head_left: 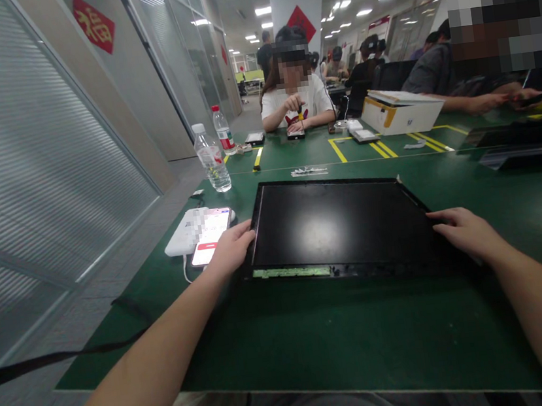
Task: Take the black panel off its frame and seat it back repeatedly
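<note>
A flat black screen panel [342,220] with a dark frame lies face up over the green table [347,338], a light reflected in its surface. Along its near edge runs a pale green strip [292,272]. My left hand [232,247] grips the panel's left edge, fingers closed on the frame. At the right edge, my right hand [467,231] holds the frame between thumb and fingers. The undersides of both grips are hidden.
Left of the panel lie a lit phone [212,236] and a white device [183,232] with a cable. Two bottles [214,160] [223,131] stand behind them. Across the table, a person [296,88] works near a white box [401,113]. Another person's hands are at right.
</note>
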Demonstrator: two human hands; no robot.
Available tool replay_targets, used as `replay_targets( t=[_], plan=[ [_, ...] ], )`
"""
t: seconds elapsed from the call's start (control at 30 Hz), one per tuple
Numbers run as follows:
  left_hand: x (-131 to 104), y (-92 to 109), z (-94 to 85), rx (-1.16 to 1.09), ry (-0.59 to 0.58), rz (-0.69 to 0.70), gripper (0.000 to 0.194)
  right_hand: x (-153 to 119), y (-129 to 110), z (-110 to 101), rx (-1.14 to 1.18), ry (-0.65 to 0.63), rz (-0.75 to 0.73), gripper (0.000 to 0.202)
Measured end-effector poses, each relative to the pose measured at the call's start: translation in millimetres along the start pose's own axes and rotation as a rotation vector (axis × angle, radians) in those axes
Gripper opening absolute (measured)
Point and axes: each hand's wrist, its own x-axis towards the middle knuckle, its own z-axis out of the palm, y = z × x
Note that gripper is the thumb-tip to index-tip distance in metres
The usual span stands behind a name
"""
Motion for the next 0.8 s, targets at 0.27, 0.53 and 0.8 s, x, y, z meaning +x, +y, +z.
replay_targets(
  t=[0.27,0.53,0.8],
  plan=[
    [-5.9,15.0,9.0,-0.333,0.029,-0.242,0.037,1.3,3.2,3.9,0.008,0.025,-0.021,0.043],
    [-7.4,22.5,10.5,-0.478,0.032,-0.388,0.042,-1.3,-2.8,0.7,-0.003,0.012,0.013,0.044],
    [-2.4,12.3,10.4,-0.564,0.034,-0.424,0.048,0.2,0.5,1.1,-0.002,-0.018,-0.008,0.047]
  ],
)
